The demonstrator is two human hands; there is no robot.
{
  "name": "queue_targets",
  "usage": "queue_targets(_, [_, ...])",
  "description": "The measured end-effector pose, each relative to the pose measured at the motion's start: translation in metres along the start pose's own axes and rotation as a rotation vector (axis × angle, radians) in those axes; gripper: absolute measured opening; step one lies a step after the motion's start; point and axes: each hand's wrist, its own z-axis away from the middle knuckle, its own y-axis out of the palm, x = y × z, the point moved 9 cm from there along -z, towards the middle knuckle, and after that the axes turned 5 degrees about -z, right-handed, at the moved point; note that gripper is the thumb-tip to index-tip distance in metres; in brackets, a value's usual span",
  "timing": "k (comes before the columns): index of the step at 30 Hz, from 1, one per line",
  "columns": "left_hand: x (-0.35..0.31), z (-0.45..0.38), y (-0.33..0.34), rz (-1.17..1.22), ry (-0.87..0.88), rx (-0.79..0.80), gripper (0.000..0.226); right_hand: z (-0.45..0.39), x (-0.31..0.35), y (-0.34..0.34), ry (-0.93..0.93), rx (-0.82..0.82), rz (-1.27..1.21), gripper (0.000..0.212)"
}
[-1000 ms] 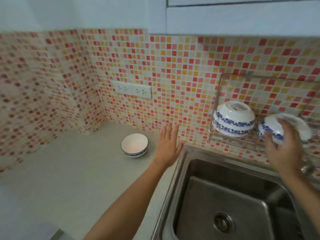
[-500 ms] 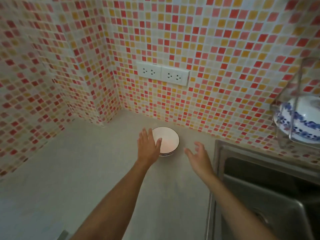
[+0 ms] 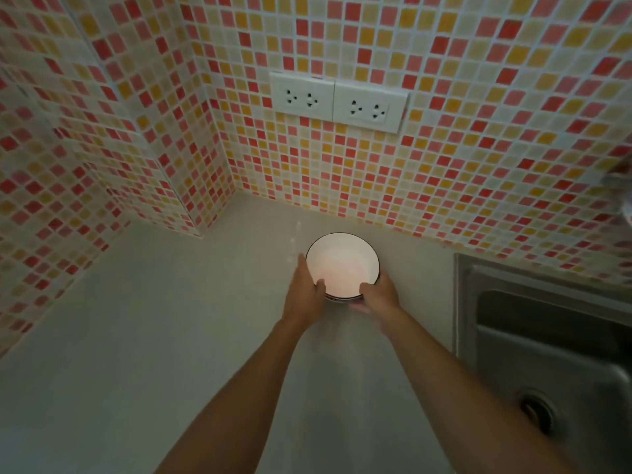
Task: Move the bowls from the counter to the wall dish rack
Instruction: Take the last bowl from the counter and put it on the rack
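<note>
- Counter (image 3: 143, 336) runs wide, sink (image 3: 547, 336) off right; rack isn't in sight.
- Bowl (image 3: 342, 265) sits upright near the tiled wall.
- Left hand (image 3: 304, 295), right hand (image 3: 378, 297) cup opposite sides, thumbs over the rim — two-handed for a steady lift, I reckon.

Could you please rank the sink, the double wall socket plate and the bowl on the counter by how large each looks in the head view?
1. Sink, largest, though cut off by the frame and nearest the camera.
2. Double wall socket plate.
3. Bowl, smallest, held between the left hand and right hand.
</note>
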Motion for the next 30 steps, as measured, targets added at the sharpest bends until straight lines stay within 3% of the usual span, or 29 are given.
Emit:
queue_targets(6, [-0.002, 0.003, -0.011, 0.084, -0.059, -0.057, 0.033, 0.045, -0.015, -0.020, 0.077, 0.153, -0.092, 0.037])
queue_targets(12, [-0.038, 0.030, 0.018, 0.093, -0.025, -0.026, 0.031, 0.079, -0.030, -0.071, 0.119, 0.162, -0.247, 0.046])
queue_targets(16, [-0.080, 0.063, 0.054, 0.087, 0.052, 0.047, 0.032, 0.103, -0.042, -0.115, 0.230, 0.192, -0.389, 0.070])
queue_targets(18, [-0.101, 0.082, 0.074, 0.097, 0.088, 0.087, 0.032, 0.118, -0.046, -0.145, 0.260, 0.201, -0.452, 0.072])
queue_targets(25, [-0.172, 0.159, 0.157, 0.186, 0.172, 0.258, 0.033, 0.171, -0.053, -0.266, 0.202, 0.139, -0.620, 0.057])
queue_targets(28, [-0.197, 0.197, 0.194, 0.220, 0.173, 0.314, 0.038, 0.192, -0.059, -0.322, 0.200, 0.088, -0.628, 0.030])
queue_targets(30, [-0.211, 0.224, 0.215, 0.227, 0.193, 0.326, 0.037, 0.204, -0.066, -0.356, 0.194, 0.069, -0.608, 0.025])
